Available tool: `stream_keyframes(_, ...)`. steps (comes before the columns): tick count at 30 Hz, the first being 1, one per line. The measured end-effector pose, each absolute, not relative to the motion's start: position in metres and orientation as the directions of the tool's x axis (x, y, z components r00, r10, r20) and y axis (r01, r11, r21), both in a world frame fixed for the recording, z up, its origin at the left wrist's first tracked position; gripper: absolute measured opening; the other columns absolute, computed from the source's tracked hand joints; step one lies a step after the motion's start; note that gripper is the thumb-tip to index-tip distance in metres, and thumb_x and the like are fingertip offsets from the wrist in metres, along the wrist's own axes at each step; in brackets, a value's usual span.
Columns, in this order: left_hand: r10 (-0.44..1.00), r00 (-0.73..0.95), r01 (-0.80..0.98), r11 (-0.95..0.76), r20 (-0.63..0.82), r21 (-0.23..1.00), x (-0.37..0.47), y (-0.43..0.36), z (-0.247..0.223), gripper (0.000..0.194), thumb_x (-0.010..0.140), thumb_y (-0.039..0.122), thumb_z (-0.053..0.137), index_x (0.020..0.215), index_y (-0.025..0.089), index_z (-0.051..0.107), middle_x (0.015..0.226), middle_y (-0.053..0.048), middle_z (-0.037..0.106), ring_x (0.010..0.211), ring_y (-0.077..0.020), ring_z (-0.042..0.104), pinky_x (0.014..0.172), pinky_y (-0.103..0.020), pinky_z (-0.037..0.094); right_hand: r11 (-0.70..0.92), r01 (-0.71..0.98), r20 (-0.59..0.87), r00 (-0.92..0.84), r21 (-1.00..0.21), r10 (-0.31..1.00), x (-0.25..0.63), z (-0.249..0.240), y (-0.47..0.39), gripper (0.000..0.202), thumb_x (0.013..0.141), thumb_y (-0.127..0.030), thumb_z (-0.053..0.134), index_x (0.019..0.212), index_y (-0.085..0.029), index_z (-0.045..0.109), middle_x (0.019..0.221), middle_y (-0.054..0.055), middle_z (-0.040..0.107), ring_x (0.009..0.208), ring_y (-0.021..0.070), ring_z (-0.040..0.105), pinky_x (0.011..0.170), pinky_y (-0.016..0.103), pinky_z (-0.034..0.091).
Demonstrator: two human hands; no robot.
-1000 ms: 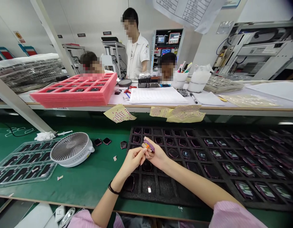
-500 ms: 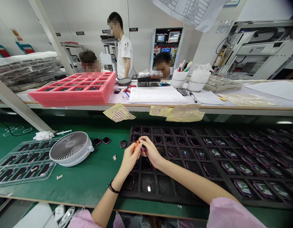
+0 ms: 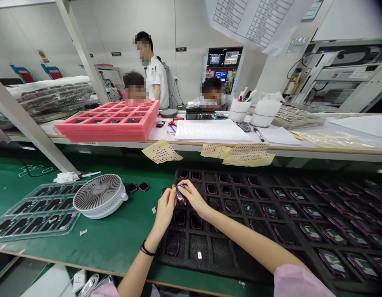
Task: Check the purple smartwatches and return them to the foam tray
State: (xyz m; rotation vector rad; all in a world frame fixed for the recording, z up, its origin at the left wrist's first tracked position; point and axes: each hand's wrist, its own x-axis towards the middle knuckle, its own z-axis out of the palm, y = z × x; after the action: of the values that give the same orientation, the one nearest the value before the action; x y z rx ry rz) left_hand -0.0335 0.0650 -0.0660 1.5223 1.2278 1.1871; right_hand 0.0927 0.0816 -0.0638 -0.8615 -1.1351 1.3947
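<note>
My right hand (image 3: pixel 193 197) grips a purple-framed watch body (image 3: pixel 181 195) over the left part of the black foam tray (image 3: pixel 194 239). My left hand (image 3: pixel 164 206) is closed in a pinch against the watch's left side. A small orange tool (image 3: pixel 173 187) shows at its fingertips; most of it is hidden by the fingers. Other watch bodies lie in the tray's compartments around and below my hands, such as one dark watch (image 3: pixel 172 243) at the near left corner. A small white label-like piece (image 3: pixel 200 254) rests in a compartment.
A white round fan (image 3: pixel 99 196) stands left, beside a clear plastic tray (image 3: pixel 32 210) of dark parts. Two loose watches (image 3: pixel 138 187) lie on the green mat. The shelf edge (image 3: pixel 191 146) above carries a pink foam tray (image 3: pixel 107 123), papers and pen cups. Several people are beyond.
The view has shifted, so the bench appears lower and further right. The watch is tilted differently and shows more of its face; less of the orange tool shows between my fingers.
</note>
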Motion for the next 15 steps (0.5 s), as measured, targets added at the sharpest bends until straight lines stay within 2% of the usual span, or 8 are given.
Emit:
stream_keyframes(3, 0.966, 0.021, 0.29, -0.254, 0.259, 0.923, -0.031, 0.06, -0.064, 0.037, 0.09, 0.049, 0.038, 0.066, 0.021, 0.036, 0.057, 0.006, 0.035, 0.05, -0.0092, 0.034, 0.049, -0.021, 0.028, 0.123, -0.21, 0.157, -0.152, -0.97, 0.976, 0.086, -0.068, 0.077, 0.029, 0.077, -0.049, 0.062, 0.089, -0.025, 0.053, 0.066, -0.004, 0.054, 0.05, 0.0099, 0.046, 0.041, 0.02, 0.035)
stream_keyframes(8, 0.945, -0.127, 0.52, -0.195, 0.301, 0.832, -0.067, 0.058, -0.059, 0.032, 0.092, 0.044, 0.034, 0.068, 0.023, 0.037, 0.056, 0.005, 0.042, 0.049, -0.0124, 0.041, 0.052, -0.022, 0.029, 0.228, 0.083, 0.233, 0.057, -0.97, 0.971, 0.13, -0.073, 0.111, 0.026, 0.084, -0.049, 0.049, 0.095, -0.026, 0.051, 0.074, -0.003, 0.057, 0.055, 0.0125, 0.05, 0.046, 0.022, 0.038)
stream_keyframes(12, 0.997, -0.023, 0.762, -0.032, 0.076, 0.647, -0.102, 0.057, -0.067, 0.032, 0.09, 0.039, 0.04, 0.063, 0.022, 0.04, 0.058, 0.0, 0.056, 0.053, -0.0167, 0.053, 0.052, -0.023, 0.029, 0.19, 0.346, 0.274, 0.212, -0.919, 0.938, 0.187, -0.08, 0.15, 0.014, 0.081, -0.035, 0.054, 0.088, -0.023, 0.053, 0.083, 0.002, 0.06, 0.076, 0.0183, 0.056, 0.068, 0.029, 0.043)
stream_keyframes(15, 0.999, -0.035, 0.872, 0.048, -0.035, 0.487, -0.111, 0.051, -0.079, 0.032, 0.092, 0.036, 0.041, 0.063, 0.022, 0.044, 0.065, -0.004, 0.063, 0.061, -0.0203, 0.061, 0.051, -0.022, 0.029, 0.104, 0.511, 0.27, 0.261, -0.853, 0.927, 0.211, -0.093, 0.168, 0.007, 0.08, -0.025, 0.051, 0.085, -0.021, 0.055, 0.082, 0.005, 0.063, 0.08, 0.0218, 0.059, 0.073, 0.033, 0.042)
